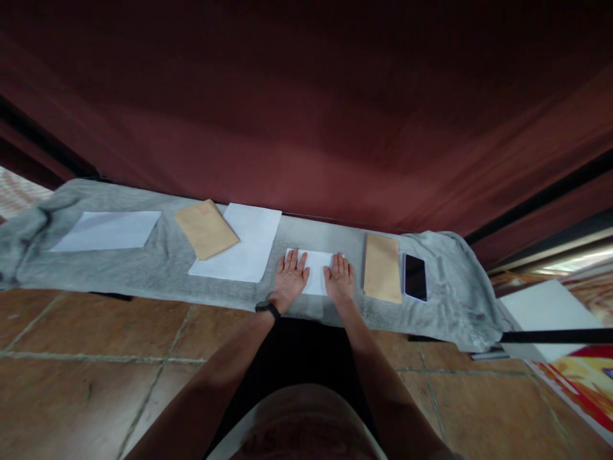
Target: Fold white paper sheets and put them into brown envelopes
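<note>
A white, oblong paper sheet [316,273] lies on the grey cloth-covered counter [158,275], long axis running from left hand [290,278] to right hand [340,280] (neither nearer), flat fingers [340,263] extended, gripping nothing.

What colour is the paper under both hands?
The paper is white; the head view shows it.

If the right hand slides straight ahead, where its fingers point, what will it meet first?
The right hand would probably meet the dark red surface beyond the gray cloth; depth is unclear.

White sheet [316,273] (partly) out of sight beneath hands [290,279] [340,280]
</note>
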### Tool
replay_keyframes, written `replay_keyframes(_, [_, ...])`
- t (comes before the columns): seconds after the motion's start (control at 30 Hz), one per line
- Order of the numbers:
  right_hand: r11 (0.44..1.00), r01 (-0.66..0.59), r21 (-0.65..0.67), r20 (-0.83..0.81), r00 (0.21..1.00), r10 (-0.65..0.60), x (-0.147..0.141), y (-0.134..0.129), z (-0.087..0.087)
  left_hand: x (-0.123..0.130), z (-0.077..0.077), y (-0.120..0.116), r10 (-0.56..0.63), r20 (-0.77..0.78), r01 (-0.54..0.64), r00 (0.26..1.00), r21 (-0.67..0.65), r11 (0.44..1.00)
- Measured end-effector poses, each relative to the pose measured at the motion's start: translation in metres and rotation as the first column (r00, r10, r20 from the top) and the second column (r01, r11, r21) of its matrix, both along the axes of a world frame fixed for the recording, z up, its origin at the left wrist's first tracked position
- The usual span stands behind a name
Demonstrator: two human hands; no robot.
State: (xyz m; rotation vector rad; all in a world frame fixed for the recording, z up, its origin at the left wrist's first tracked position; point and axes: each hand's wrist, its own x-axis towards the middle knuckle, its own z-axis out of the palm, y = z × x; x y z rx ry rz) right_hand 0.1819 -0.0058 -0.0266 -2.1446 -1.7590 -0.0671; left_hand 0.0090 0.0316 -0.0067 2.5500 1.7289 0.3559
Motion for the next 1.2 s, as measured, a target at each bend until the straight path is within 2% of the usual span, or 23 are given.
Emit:
replay_keyframes(0.27, [0.995,0.027,0.097,0.056,0.998,-0.032,0.015,-0.011,-0.008,-0.005,0.014,-0.006,-0.002,-0.089,-0.005,0.996,-0.078,0.997])
replay_keyframes(0.5, [0.989,0.069,0.134,0.045,0.996,-0.075,0.008,-0.029,-0.002,-0.015,0.014,-0.016,-0.03,-0.093,0.024,0.995,-0.074,0.997])
replay_keyframes(0.57, [0.994,-0.002,0.106,0.056,0.998,-0.004,-0.004,-0.038,0.0,-0.018,0.012,-0.018,-0.034,-0.086,0.028,0.996,-0.075,0.997])
replay_keyframes(0.67, [0.983,-0.172,0.058,0.046,0.984,0.169,-0.025,-0.051,0.001,-0.019,0.01,-0.018,-0.039,-0.081,0.033,0.996,-0.078,0.996])
replay_keyframes(0.73, [0.977,-0.204,0.061,0.035,0.979,0.203,-0.034,-0.057,0.0,-0.02,0.01,-0.018,-0.046,-0.085,0.039,0.995,-0.078,0.996])
replay_keyframes(0.83, [0.98,-0.175,0.096,0.036,0.984,0.173,-0.037,-0.062,-0.002,-0.021,0.01,-0.019,-0.048,-0.088,0.042,0.995,-0.069,0.997])
replay_keyframes(1.0, [0.985,-0.112,0.132,0.074,0.992,0.103,-0.022,-0.07,0.0,-0.026,0.009,-0.027,-0.034,-0.069,0.031,0.997,-0.045,0.999])
replay_keyframes(1.2, [0.989,-0.09,0.116,0.115,0.99,0.077,-0.006,-0.087,0.003,-0.038,0.0,-0.042,0.016,-0.013,-0.016,1.0,0.002,1.0])
